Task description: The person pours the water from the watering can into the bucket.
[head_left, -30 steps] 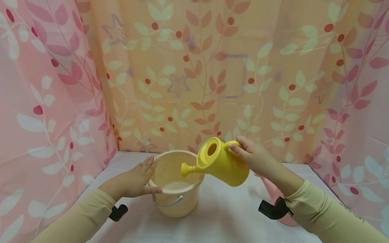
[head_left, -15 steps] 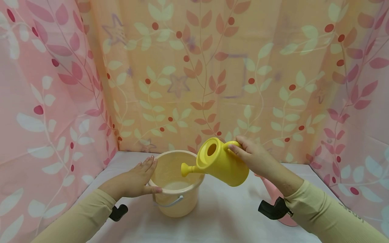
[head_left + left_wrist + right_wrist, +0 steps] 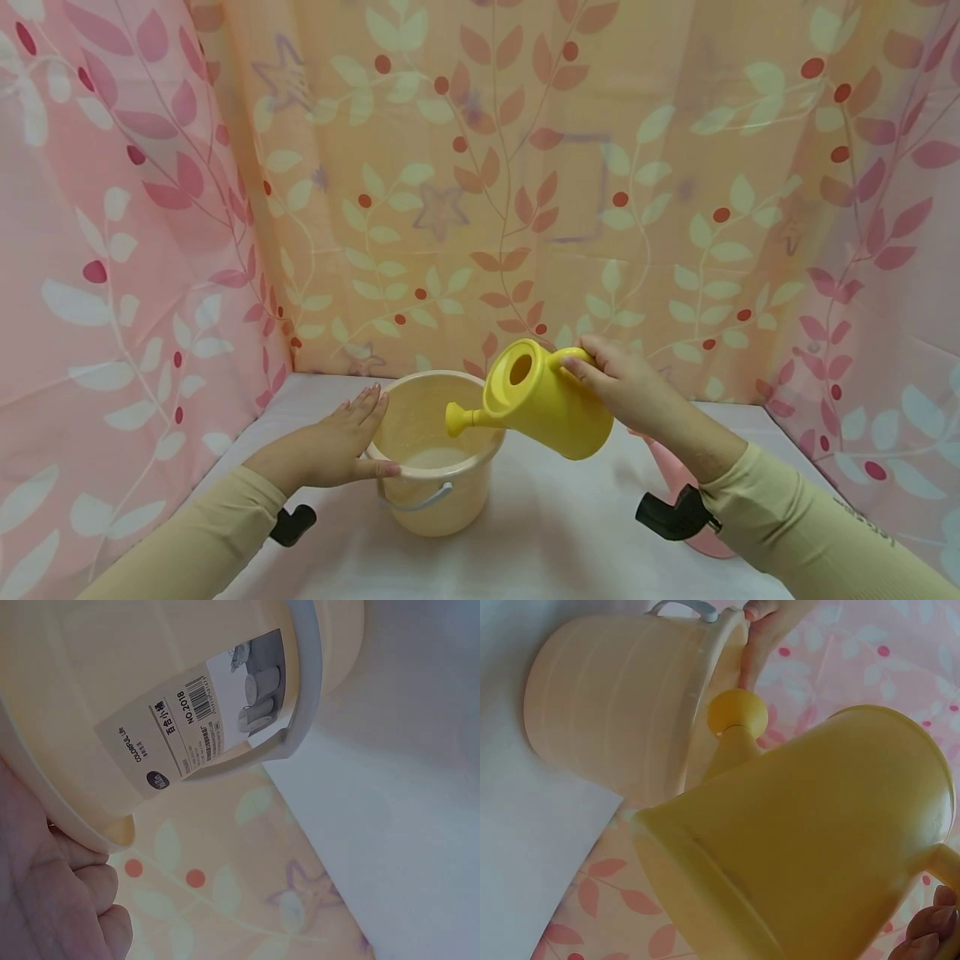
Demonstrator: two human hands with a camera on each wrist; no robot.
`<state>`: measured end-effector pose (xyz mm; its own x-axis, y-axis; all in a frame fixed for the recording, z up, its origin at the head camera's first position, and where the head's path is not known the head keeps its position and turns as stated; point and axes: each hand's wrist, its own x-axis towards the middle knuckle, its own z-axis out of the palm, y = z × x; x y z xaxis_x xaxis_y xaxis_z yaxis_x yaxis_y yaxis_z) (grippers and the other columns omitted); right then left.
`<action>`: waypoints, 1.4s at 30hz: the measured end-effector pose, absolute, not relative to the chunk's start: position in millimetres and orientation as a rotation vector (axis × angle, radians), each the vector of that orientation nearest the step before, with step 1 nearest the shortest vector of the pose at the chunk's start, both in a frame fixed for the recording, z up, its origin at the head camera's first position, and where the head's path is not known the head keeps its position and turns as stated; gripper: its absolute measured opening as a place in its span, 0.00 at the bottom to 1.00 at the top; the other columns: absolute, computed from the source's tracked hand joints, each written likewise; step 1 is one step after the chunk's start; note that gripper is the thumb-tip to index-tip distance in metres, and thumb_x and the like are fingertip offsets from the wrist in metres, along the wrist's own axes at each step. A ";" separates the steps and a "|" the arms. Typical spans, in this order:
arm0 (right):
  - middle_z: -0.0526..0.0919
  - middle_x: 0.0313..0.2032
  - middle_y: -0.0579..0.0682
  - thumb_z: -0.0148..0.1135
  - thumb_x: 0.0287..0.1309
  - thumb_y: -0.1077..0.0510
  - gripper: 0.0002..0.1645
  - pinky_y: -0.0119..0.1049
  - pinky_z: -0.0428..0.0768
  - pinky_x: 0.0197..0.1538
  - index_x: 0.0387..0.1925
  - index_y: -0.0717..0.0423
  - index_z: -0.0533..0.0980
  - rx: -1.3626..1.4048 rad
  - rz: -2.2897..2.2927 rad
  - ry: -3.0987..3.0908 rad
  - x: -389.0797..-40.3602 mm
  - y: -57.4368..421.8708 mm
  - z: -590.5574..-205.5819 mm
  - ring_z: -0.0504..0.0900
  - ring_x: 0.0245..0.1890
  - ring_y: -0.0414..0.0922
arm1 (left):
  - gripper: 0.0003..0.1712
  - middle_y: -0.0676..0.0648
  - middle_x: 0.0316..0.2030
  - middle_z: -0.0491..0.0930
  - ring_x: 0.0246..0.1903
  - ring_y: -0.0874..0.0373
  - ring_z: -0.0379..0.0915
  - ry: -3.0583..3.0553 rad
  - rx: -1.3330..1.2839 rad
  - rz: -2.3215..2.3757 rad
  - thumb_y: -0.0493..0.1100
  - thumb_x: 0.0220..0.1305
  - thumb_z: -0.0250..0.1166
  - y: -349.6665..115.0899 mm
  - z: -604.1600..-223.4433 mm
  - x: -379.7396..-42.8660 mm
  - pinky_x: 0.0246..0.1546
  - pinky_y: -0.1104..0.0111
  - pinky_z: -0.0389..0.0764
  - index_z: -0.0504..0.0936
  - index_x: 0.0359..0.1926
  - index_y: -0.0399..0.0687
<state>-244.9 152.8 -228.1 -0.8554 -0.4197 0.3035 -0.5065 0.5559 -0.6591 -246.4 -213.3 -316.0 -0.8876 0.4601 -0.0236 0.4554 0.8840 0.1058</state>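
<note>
My right hand (image 3: 611,372) grips the handle of a yellow watering can (image 3: 558,412) and holds it tilted, spout down to the left. Its rose (image 3: 456,419) hangs over the mouth of a cream bucket (image 3: 438,500); whether water flows from it, I cannot tell. The bucket stands upright on the table. On its left rim rests my left hand (image 3: 330,450), fingers extended along the edge and thumb on the front rim. In the left wrist view a printed label (image 3: 199,712) shows on the bucket's side, near its grey handle (image 3: 304,682).
A pink object (image 3: 708,542) with a narrow neck stands on the white table (image 3: 555,533), partly hidden behind my right forearm. Floral cloth walls (image 3: 495,208) close in the back and both sides.
The watering can and my right hand have shifted very slightly to the left. My left hand and the bucket have stayed where they were.
</note>
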 end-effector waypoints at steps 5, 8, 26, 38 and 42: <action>0.69 0.24 0.52 0.51 0.62 0.45 0.19 0.34 0.72 0.27 0.29 0.58 0.68 0.802 1.186 -2.670 -244.8 152.6 -227.9 0.70 0.28 0.47 | 0.64 0.33 0.69 0.40 0.68 0.40 0.32 3.002 0.724 0.142 0.79 0.49 0.46 -213.4 -316.3 -247.3 0.65 0.47 0.43 0.43 0.69 0.32; 0.69 0.24 0.52 0.51 0.62 0.45 0.19 0.34 0.72 0.27 0.29 0.58 0.67 0.804 1.190 -2.672 -244.9 152.7 -227.8 0.70 0.28 0.47 | 0.64 0.33 0.69 0.39 0.68 0.40 0.32 3.002 0.725 0.141 0.79 0.49 0.46 -213.6 -316.7 -247.9 0.65 0.47 0.43 0.43 0.69 0.32; 0.70 0.25 0.53 0.49 0.63 0.43 0.20 0.36 0.74 0.28 0.30 0.57 0.67 0.816 1.212 -2.678 -245.2 152.8 -228.1 0.72 0.28 0.48 | 0.65 0.32 0.69 0.40 0.68 0.39 0.33 3.003 0.733 0.145 0.79 0.49 0.47 -213.4 -316.5 -248.5 0.65 0.47 0.44 0.44 0.69 0.31; 0.69 0.25 0.52 0.51 0.63 0.46 0.19 0.35 0.73 0.28 0.30 0.58 0.67 0.818 1.221 -2.673 -243.8 151.5 -226.3 0.71 0.28 0.47 | 0.65 0.32 0.69 0.40 0.68 0.40 0.32 3.005 0.733 0.139 0.79 0.48 0.46 -213.3 -316.1 -247.6 0.65 0.47 0.44 0.44 0.68 0.31; 0.69 0.24 0.52 0.51 0.63 0.46 0.18 0.34 0.73 0.28 0.30 0.58 0.67 0.818 1.209 -2.674 -244.3 151.3 -226.1 0.71 0.28 0.47 | 0.65 0.32 0.69 0.40 0.68 0.39 0.33 3.006 0.734 0.137 0.79 0.48 0.46 -213.4 -316.2 -247.6 0.64 0.47 0.44 0.44 0.68 0.30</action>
